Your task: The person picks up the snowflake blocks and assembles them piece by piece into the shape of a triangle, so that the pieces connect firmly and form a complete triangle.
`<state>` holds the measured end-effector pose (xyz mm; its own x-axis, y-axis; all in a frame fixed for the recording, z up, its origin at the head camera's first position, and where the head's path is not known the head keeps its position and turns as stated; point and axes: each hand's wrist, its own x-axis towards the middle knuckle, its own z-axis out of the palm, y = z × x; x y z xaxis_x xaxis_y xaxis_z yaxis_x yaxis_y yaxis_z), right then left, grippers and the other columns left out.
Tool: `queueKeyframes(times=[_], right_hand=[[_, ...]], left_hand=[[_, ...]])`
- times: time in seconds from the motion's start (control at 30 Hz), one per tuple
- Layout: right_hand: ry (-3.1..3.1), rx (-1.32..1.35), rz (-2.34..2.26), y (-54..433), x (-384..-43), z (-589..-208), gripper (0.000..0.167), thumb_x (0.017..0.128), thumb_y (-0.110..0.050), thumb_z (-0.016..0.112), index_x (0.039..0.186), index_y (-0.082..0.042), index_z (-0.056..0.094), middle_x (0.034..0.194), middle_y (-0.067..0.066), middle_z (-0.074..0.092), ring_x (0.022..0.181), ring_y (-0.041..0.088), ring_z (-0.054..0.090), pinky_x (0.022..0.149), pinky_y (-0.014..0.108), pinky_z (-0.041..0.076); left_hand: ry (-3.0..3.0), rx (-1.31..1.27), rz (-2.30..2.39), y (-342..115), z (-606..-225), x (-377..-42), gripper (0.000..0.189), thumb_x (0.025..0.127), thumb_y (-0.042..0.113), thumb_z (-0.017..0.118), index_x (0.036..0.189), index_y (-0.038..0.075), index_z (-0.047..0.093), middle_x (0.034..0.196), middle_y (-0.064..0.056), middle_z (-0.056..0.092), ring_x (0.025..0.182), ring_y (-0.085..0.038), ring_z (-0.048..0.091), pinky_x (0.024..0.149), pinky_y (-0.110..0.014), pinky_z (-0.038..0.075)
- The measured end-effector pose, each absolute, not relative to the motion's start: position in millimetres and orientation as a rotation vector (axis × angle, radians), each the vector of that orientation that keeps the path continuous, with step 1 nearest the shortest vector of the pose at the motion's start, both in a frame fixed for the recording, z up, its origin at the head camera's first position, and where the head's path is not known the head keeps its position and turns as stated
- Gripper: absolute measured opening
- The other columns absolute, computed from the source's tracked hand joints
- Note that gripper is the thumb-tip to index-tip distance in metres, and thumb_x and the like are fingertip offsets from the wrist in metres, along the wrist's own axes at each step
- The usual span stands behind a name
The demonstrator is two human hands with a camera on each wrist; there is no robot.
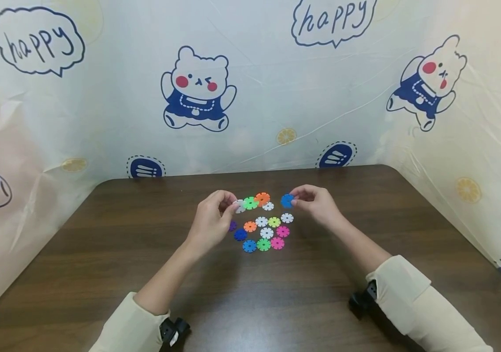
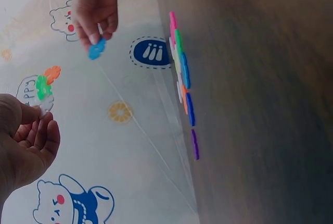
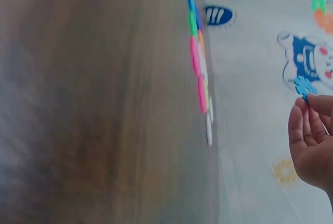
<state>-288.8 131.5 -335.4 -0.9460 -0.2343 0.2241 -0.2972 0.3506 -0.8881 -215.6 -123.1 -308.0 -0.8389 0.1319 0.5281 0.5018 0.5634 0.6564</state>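
Note:
My left hand (image 1: 212, 217) pinches a white notched plastic disc (image 1: 240, 206) between thumb and fingers. Joined to that disc are a green disc (image 1: 250, 203) and an orange disc (image 1: 262, 198), forming a short chain raised above the table. In my right hand (image 1: 318, 205), thumb and fingertips grip a single blue notched disc (image 1: 287, 201), also raised. A gap separates the blue disc from the chain's orange end. The left wrist view shows the chain's green disc (image 2: 43, 87) overlapping its neighbours, and the right wrist view shows the blue disc (image 3: 305, 86) held by its edge.
Several loose notched discs lie flat on the brown wooden table (image 1: 268, 298), including a pink disc (image 1: 277, 243), a dark blue disc (image 1: 240, 234) and a yellow disc (image 1: 274, 222). Behind the table hangs a pale printed sheet (image 1: 259, 98).

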Motion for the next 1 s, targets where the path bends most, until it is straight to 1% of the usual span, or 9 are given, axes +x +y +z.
queueKeyframes(times=[0.2,0.4,0.5,0.67,0.77,0.87,1.0], right_hand=[[-2.419,0.477,1.767,124.8,-268.1,-327.5,0.019,0.085,-0.005,0.066,0.102,0.003,0.063,0.089,0.013,0.062,0.081,0.024,0.058,0.070,0.025,0.051],[-2.315,0.399,1.951,117.5,-255.7,-322.0,0.024,0.085,-0.006,0.066,0.106,0.004,0.062,0.090,0.009,0.060,0.083,0.018,0.059,0.076,0.026,0.051],[-2.228,0.379,2.096,114.4,-252.8,-321.4,0.025,0.085,-0.003,0.065,0.108,0.006,0.060,0.089,0.008,0.059,0.082,0.016,0.059,0.080,0.030,0.051],[-2.145,0.357,2.242,111.2,-249.4,-319.6,0.025,0.085,0.000,0.063,0.109,0.008,0.058,0.086,0.006,0.060,0.080,0.019,0.062,0.080,0.034,0.052],[-2.132,0.346,2.284,109.6,-248.2,-318.6,0.026,0.086,-0.001,0.064,0.109,0.007,0.058,0.086,0.006,0.060,0.082,0.023,0.062,0.078,0.031,0.052],[-2.126,0.324,2.322,108.3,-247.6,-317.9,0.026,0.086,-0.002,0.064,0.110,0.006,0.058,0.087,0.007,0.061,0.082,0.023,0.063,0.077,0.029,0.052],[-2.111,0.279,2.394,107.2,-247.4,-317.1,0.025,0.087,-0.003,0.063,0.110,0.006,0.058,0.087,0.006,0.062,0.078,0.018,0.063,0.076,0.028,0.052]], left_hand=[[-2.374,-0.524,-1.200,-122.1,-309.0,-215.0,0.011,0.085,0.002,0.065,0.093,0.001,0.059,0.083,-0.005,0.056,0.070,-0.016,0.051,0.060,-0.021,0.048],[-2.371,-0.546,-1.208,-121.5,-310.7,-215.7,0.010,0.085,0.002,0.065,0.092,0.001,0.059,0.082,-0.005,0.056,0.069,-0.016,0.050,0.059,-0.021,0.047],[-2.374,-0.546,-1.205,-120.7,-312.0,-215.7,0.010,0.085,0.002,0.065,0.092,0.001,0.059,0.082,-0.005,0.056,0.069,-0.016,0.050,0.059,-0.021,0.047],[-2.382,-0.538,-1.208,-119.0,-314.3,-215.9,0.009,0.085,0.002,0.065,0.092,0.001,0.059,0.082,-0.005,0.056,0.069,-0.015,0.050,0.059,-0.022,0.047],[-2.385,-0.533,-1.197,-118.0,-314.9,-215.7,0.009,0.085,0.002,0.065,0.091,0.002,0.059,0.082,-0.004,0.055,0.069,-0.016,0.050,0.060,-0.023,0.047],[-2.389,-0.533,-1.184,-116.9,-315.1,-215.8,0.009,0.085,0.002,0.065,0.091,0.002,0.059,0.082,-0.004,0.055,0.070,-0.016,0.050,0.061,-0.023,0.048],[-2.383,-0.540,-1.167,-116.3,-315.5,-215.4,0.010,0.084,0.002,0.066,0.091,0.002,0.059,0.082,-0.003,0.055,0.070,-0.015,0.051,0.061,-0.023,0.048]])
